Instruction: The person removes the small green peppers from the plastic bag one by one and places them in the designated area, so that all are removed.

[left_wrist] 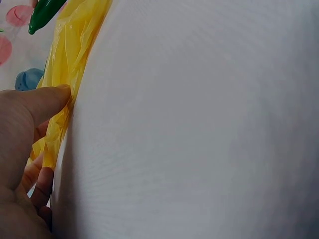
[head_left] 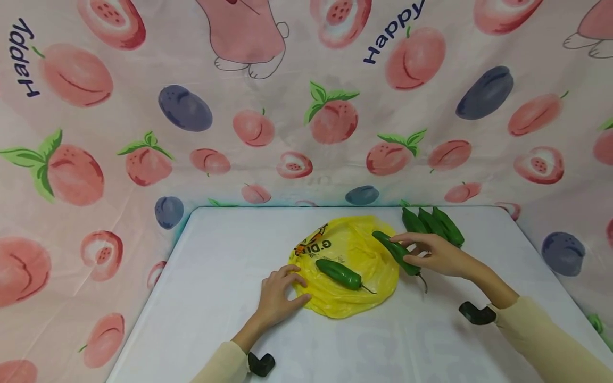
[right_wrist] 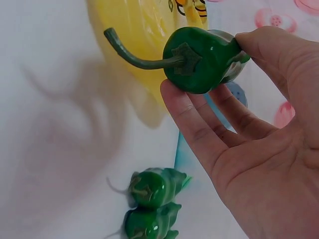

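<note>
A yellow plastic bag (head_left: 330, 303) lies flat on the white table, with one green chili pepper (head_left: 339, 274) resting on it. At the bag's left edge, my left hand (head_left: 280, 295) touches the plastic with its thumb and fingers apart; the left wrist view has the thumb against the yellow bag (left_wrist: 75, 45). My right hand (head_left: 438, 254) pinches a second green chili pepper (head_left: 395, 251) between thumb and fingers, over the bag's right edge. In the right wrist view this held pepper (right_wrist: 199, 59) is raised off the table, its curved stem toward the camera.
Several more green chili peppers (head_left: 433, 226) lie side by side at the table's back right, behind my right hand. A fruit-print cloth (head_left: 287, 133) hangs beyond the back edge of the white table (head_left: 215, 250).
</note>
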Demonstrator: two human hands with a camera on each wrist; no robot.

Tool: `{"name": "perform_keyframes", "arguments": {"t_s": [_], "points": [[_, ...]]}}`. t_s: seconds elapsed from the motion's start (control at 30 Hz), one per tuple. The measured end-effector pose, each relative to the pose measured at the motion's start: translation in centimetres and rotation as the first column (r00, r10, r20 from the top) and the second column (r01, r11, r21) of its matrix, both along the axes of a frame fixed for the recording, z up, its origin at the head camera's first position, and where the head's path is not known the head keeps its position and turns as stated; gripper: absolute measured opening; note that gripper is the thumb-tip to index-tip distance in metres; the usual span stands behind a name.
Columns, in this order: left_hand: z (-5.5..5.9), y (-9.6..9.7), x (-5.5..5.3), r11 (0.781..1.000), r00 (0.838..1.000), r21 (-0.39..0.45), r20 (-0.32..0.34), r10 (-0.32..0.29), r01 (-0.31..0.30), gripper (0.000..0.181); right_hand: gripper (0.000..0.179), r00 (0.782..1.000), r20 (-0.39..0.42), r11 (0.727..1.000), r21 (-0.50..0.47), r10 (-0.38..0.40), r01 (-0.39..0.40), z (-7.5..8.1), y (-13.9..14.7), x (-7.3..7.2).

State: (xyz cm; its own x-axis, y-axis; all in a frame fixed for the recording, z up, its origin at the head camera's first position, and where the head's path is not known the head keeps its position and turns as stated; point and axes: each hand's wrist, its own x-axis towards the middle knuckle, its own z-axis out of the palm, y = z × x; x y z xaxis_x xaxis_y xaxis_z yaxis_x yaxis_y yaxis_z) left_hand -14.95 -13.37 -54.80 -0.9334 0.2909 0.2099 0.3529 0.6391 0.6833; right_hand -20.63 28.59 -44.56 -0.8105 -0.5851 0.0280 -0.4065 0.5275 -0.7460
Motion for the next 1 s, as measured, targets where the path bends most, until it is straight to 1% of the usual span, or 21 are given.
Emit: {"name": "perform_keyframes", "arguments": {"t_s": [0.27, 0.57, 0.67, 0.8, 0.87, 1.0], "points": [[-0.2, 0.0, 0.0, 1.0, 1.0, -0.015, -0.002, 0.015, -0.015, 0.019, 0.048, 0.999, -0.033, 0.999, 0.007, -0.036, 0.036, -0.4, 1.3, 0.8], [-0.1, 0.1, 0.0, 1.0, 1.0, -0.012, 0.011, 0.013, -0.013, 0.02, 0.046, 0.994, 0.008, 0.995, 0.002, -0.105, 0.105, -0.6, 2.7, 2.1], [-0.1, 0.0, 0.0, 1.0, 1.0, -0.013, 0.018, 0.012, -0.011, 0.019, 0.046, 0.991, 0.023, 0.991, 0.004, -0.13, 0.13, -0.7, 3.1, 2.5], [-0.2, 0.0, 0.0, 1.0, 1.0, -0.013, 0.011, 0.01, -0.009, 0.02, 0.046, 0.985, 0.042, 0.986, 0.011, -0.165, 0.164, -1.1, 3.6, 3.0], [-0.2, 0.0, 0.0, 1.0, 1.0, -0.01, 0.007, 0.008, -0.008, 0.02, 0.046, 0.983, 0.036, 0.984, 0.009, -0.179, 0.179, -1.4, 3.9, 3.2], [-0.2, 0.0, 0.0, 1.0, 1.0, -0.006, 0.001, 0.006, -0.006, 0.02, 0.046, 0.982, -0.013, 0.982, 0.002, -0.187, 0.187, -1.9, 4.5, 3.7]]}}
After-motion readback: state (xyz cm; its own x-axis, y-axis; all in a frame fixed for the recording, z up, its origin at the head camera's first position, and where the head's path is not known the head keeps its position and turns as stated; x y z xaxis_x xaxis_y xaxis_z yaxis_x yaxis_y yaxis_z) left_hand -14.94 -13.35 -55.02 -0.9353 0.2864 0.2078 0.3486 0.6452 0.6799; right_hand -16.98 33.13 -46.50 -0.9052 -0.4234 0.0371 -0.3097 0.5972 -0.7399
